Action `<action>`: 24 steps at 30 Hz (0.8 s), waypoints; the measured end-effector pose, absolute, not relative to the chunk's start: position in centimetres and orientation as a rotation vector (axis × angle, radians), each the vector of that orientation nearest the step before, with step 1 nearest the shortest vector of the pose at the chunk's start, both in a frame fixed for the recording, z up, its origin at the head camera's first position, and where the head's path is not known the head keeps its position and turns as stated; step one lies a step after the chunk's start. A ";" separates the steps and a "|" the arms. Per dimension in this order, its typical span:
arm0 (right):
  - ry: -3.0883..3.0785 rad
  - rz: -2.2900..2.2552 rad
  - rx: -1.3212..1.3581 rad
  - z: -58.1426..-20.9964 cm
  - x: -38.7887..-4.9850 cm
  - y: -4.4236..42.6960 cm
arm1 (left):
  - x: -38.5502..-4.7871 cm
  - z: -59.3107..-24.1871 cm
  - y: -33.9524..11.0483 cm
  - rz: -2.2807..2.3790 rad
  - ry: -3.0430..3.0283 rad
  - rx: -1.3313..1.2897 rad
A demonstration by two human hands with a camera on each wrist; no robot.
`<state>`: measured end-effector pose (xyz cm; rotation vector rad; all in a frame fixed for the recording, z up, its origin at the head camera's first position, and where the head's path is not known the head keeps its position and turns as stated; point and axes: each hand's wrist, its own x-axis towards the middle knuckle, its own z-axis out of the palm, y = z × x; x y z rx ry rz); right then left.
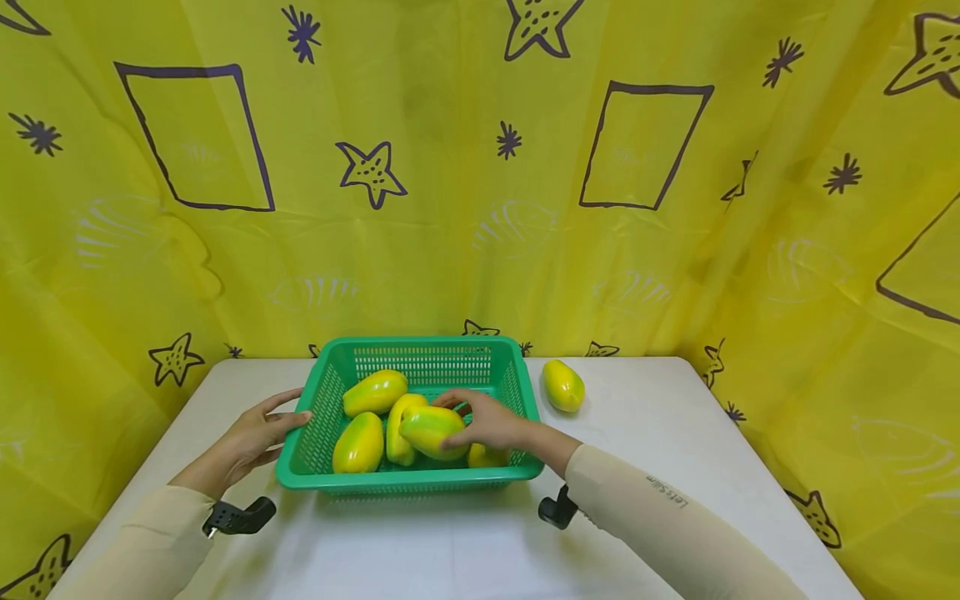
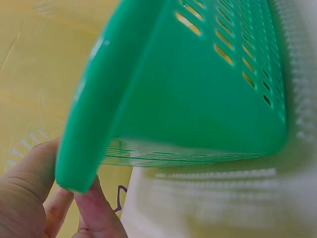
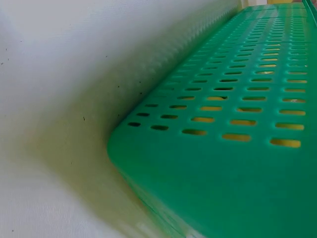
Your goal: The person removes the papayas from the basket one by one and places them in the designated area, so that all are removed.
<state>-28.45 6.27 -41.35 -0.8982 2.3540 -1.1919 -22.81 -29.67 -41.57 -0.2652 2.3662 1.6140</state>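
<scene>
A green plastic basket (image 1: pixel 408 481) with slotted walls stands on the table and holds several yellow-green papayas. My left hand (image 1: pixel 251 433) grips the basket's left rim, and the left wrist view shows the rim (image 2: pixel 94 99) between thumb and fingers. Inside the basket, at the right, my right hand (image 1: pixel 487 421) holds a papaya (image 1: pixel 431 429) above the others, thumb on the near side and fingers on the far side. Other papayas lie at the back left (image 1: pixel 375 392), front left (image 1: pixel 358 443) and middle (image 1: pixel 399 442). One more (image 1: pixel 487 456) is partly hidden under the right hand.
A single papaya (image 1: pixel 563 386) lies on the white table (image 1: pixel 637 433) beyond the basket's right side. Behind the table hangs a yellow curtain (image 1: pixel 450 250) with star and fish prints. In the right wrist view, the basket's slotted wall (image 3: pixel 208 163) fills the right side.
</scene>
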 end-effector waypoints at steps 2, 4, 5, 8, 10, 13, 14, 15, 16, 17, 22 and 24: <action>2.356 -1.198 -0.895 -41.2 -28.6 6.4 | -22.8 -41.6 -29.7 1.610 2.368 -0.265; 2.355 -1.203 -0.870 -41.1 -28.6 6.6 | -22.9 -41.6 -29.7 1.609 2.369 -0.263; 2.354 -1.204 -0.856 -41.0 -28.6 6.7 | -22.9 -41.6 -29.7 1.608 2.369 -0.262; 2.350 -1.208 -0.811 -40.8 -28.6 7.0 | -22.9 -41.6 -29.7 1.607 2.370 -0.256; 2.346 -1.211 -0.784 -40.6 -28.6 7.1 | -22.9 -41.6 -29.7 1.606 2.371 -0.252; 2.331 -1.231 -0.756 -40.2 -28.5 7.4 | -22.9 -41.6 -29.7 1.604 2.372 -0.251; 2.327 -1.235 -0.750 -40.1 -28.5 7.4 | -22.8 -41.6 -29.7 1.605 2.371 -0.253; 2.323 -1.240 -0.746 -40.0 -28.4 7.5 | -22.8 -41.6 -29.7 1.609 2.369 -0.257; 2.319 -1.244 -0.744 -39.9 -28.4 7.6 | -22.8 -41.6 -29.7 1.611 2.367 -0.260; 2.317 -1.246 -0.741 -39.8 -28.4 7.7 | -22.8 -41.6 -29.7 1.613 2.366 -0.262; 2.295 -1.254 -0.733 -39.5 -28.3 8.2 | -22.8 -41.5 -29.7 1.610 2.370 -0.259; 2.280 -1.256 -0.720 -39.3 -28.2 8.5 | -22.8 -41.6 -29.7 1.605 2.374 -0.256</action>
